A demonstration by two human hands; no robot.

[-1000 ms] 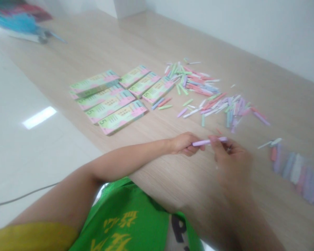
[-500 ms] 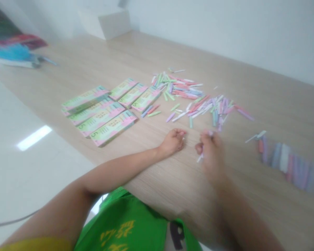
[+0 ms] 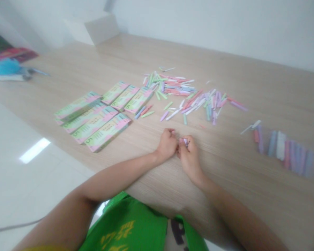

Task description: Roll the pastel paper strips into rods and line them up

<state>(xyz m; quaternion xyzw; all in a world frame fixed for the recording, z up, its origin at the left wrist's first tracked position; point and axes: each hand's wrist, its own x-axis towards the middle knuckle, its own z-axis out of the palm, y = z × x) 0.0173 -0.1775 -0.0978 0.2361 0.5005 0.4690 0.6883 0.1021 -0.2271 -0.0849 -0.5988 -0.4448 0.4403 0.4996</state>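
My left hand (image 3: 167, 143) is closed above the table near its front edge, and what its curled fingers hold, if anything, is hidden. Touching or almost touching it, my right hand (image 3: 190, 158) pinches a small lilac pen-like piece (image 3: 185, 141) between thumb and fingers. Just beyond both hands lies a loose heap of pastel pen-like sticks (image 3: 211, 104) in lilac, white, green and coral. A second heap of pastel sticks (image 3: 175, 87) lies farther back.
Several green and pink printed boxes (image 3: 108, 134) lie at left on the wooden table (image 3: 151, 184). A row of pastel sticks (image 3: 290, 150) lies at right, blurred. A white box (image 3: 102, 29) stands at the back, with a blue item (image 3: 5, 66) at far left.
My right hand has moved left and turned in, bringing its lilac piece up to my left hand. The left hand stays closed. The view has shifted slightly.
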